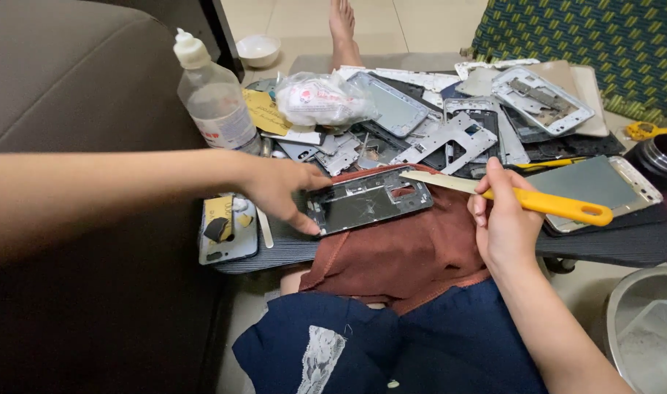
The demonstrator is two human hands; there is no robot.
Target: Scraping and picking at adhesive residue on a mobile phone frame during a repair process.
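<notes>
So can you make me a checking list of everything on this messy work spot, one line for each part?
Surface: dark board across the lap, with a rust-red cloth over its near edge.
Job's things: cracked phone frame lying on the cloth; yellow-handled scraper, its blade tip over the frame.
Clutter: heap of phone frames, plastic bottle, plastic bag, phone by the left edge.
Hands: left hand presses the frame's left end; right hand holds the scraper.
Cables: nothing seen.
Surroundings: brown sofa, small white bowl, metal bowl, tiled floor.
</notes>
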